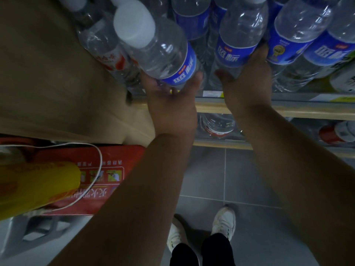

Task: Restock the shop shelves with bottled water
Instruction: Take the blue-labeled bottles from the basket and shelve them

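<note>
My left hand [171,106] grips the base of a clear water bottle [157,48] with a white cap and a blue label, tilted toward me above the shelf edge [211,107]. My right hand [247,83] wraps around the lower part of a second blue-labelled bottle [240,35] standing on the shelf. More blue-labelled bottles [299,29] stand in a row to the right. A bottle with a red and white label [103,47] stands just left of the tilted one.
A beige side panel [48,73] closes the shelf on the left. A lower shelf [219,144] holds red-labelled bottles [219,125]. A red box [107,169] with a white cord and a yellow object [36,187] lie at lower left. Grey floor tiles and my white shoes [224,221] are below.
</note>
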The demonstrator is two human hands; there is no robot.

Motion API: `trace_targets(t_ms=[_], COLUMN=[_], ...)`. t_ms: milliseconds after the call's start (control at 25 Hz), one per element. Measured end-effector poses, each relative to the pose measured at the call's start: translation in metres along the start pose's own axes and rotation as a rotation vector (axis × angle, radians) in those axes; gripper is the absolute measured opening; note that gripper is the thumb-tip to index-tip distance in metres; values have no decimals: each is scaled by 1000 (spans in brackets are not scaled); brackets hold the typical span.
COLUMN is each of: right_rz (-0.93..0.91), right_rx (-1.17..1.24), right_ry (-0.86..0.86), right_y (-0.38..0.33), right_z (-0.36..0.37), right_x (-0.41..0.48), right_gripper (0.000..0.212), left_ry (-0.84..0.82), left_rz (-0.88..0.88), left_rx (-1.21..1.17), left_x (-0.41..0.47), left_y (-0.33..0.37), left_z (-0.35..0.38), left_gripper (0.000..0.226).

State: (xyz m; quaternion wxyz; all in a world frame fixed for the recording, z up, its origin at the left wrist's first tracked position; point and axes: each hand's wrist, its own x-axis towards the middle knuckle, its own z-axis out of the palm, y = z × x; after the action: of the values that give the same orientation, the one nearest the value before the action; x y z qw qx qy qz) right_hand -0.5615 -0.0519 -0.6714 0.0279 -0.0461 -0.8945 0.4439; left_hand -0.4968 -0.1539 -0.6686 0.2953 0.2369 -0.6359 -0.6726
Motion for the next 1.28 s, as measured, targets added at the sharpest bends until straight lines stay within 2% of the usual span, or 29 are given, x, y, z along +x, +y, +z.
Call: trace_targets(t_ms=[120,240,400,520,720,800,1120,1280], right_rz=[-4,11,55,88,143,139,123,100], right_rx=[5,22,43,31,40,62,45,24], right_ry=[5,11,4,-25,-32,-23,-43,-112], right_y=[3,5,5,6,5,2,-5,2], right_z=[0,3,8,8,10,13,16,13], right_x=[0,-1,-2,-2,-1,3,15,3], right_gripper=[75,70,72,66,47,45,48,60], left_ry=[-68,-173,-277,-291,-149,-149,-222,-291], left_rz=[-92,-89,-91,-109,-149,-157,-91,-87], left_rx=[117,281,365,423,490,476,454,487], left_x=[11,25,45,48,38,42,56,43], left_y=[-4,-8,-9,-13,-32,-37,-43,-35], left_z=[11,19,26,23,20,21,25,17], left_gripper=[67,70,70,69,51,51,55,64])
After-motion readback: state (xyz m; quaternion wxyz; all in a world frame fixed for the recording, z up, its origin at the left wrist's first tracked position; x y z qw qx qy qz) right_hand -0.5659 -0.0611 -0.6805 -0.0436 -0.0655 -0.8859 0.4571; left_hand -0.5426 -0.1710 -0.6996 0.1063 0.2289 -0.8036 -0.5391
